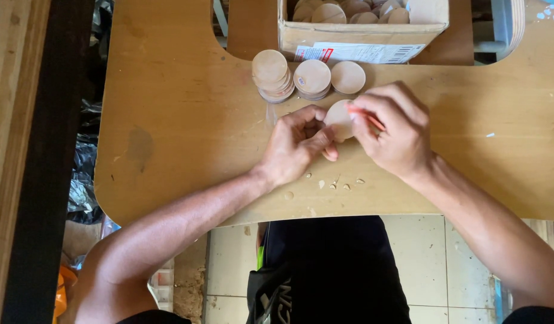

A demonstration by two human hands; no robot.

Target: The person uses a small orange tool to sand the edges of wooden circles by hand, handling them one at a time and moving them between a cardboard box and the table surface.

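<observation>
The left hand (296, 146) pinches a round wooden disc (338, 119) by its edge, tilting it just above the wooden surface (181, 120) so its rim faces the right hand (392, 129), whose fingers are clenched around a thin orange tool (367, 117) laid against that rim. Small chips (340, 183) lie just below the hands. Three stacks of like discs (307, 77) stand close behind, beside an open cardboard box (361, 36) holding more, all within easy reach.

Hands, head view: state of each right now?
Left hand: closed on the round wooden disc, gripping its lower edge.
Right hand: closed on a thin orange tool, tip at the disc.
</observation>
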